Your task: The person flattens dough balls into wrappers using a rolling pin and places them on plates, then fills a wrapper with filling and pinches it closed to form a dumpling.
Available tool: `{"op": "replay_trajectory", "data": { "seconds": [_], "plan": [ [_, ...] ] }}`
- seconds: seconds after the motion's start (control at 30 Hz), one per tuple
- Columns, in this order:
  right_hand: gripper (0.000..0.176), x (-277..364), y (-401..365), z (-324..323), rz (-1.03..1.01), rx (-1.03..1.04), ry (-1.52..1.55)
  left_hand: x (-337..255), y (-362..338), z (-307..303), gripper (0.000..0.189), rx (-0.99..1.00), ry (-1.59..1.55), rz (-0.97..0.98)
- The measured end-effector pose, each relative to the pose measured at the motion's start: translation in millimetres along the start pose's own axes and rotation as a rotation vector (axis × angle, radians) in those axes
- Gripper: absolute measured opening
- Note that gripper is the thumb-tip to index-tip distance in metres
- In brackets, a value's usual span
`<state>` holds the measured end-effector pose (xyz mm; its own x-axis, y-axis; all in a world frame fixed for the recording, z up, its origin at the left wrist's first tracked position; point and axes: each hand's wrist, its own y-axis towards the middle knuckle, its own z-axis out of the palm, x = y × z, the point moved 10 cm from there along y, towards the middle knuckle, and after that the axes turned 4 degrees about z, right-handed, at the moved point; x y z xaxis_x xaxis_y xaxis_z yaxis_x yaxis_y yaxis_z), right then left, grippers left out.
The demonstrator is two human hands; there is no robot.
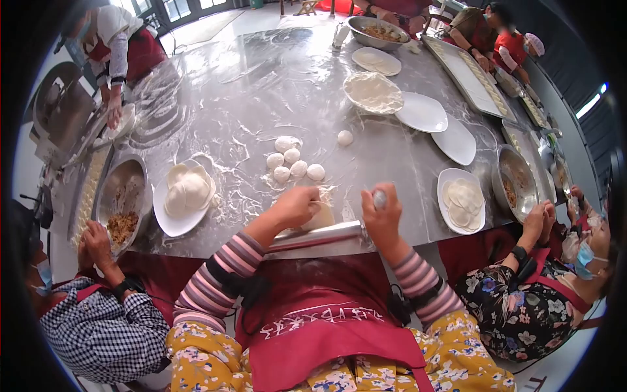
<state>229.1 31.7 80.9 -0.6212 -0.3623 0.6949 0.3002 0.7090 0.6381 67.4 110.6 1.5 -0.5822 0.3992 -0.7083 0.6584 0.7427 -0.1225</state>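
Note:
My left hand (297, 206) is closed at the near edge of the table, pinching a flat piece of dough (319, 217). To its right, my right hand (383, 212) forms a fist around a round-ended grey object (379, 198), whose length is mostly hidden. Between and below my hands lies a shiny metal bar (315, 237), slightly tilted. Several floured dough balls (298, 168) are grouped beyond my left hand, and one single ball (345, 138) sits farther off. Loose flour surrounds the group.
Wrappers are stacked on a left plate (175, 225) and a right plate (480, 220). Bowls of filling (149, 208) (499, 186) stand beyond them. A flour bowl (373, 93) and white plates (421, 112) are at the back right. Co-workers' hands are at both sides.

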Motion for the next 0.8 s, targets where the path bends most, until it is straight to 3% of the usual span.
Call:
{"op": "replay_trajectory", "data": {
  "seconds": [0.03,0.1,0.17,0.33,0.43,0.6,0.63,0.67,0.8],
  "plan": [
    [0.021,1,-13,-6,-0.001,0.016,0.004,5,-5,-1,0.017,-0.007,-0.010,-0.011],
    [0.021,-18,-30,-11,0.193,0.046,0.137,5,-14,-5,0.016,-0.040,-0.144,0.042],
    [0.021,-24,-17,0,0.200,0.052,0.101,0,-18,-2,0.017,-0.045,-0.166,0.052],
    [0.020,-10,42,49,-0.056,-0.003,-0.008,4,-4,-7,0.024,-0.076,0.012,-0.036],
    [0.021,-6,31,37,-0.120,-0.037,-0.060,3,-7,-5,0.022,-0.037,-0.016,-0.042],
    [0.018,-18,-12,-2,0.080,0.038,0.043,-1,-26,-2,0.017,-0.078,0.060,-0.004],
    [0.017,-22,-16,-3,0.152,0.063,0.106,-5,-31,-8,0.016,-0.119,-0.080,0.052],
    [0.017,-25,-17,-2,0.225,0.085,0.170,-8,-38,-16,0.016,-0.159,-0.216,0.109],
    [0.017,-24,-16,1,0.233,0.088,0.209,15,-83,-88,0.017,-0.309,-0.189,0.046]
  ]
}}
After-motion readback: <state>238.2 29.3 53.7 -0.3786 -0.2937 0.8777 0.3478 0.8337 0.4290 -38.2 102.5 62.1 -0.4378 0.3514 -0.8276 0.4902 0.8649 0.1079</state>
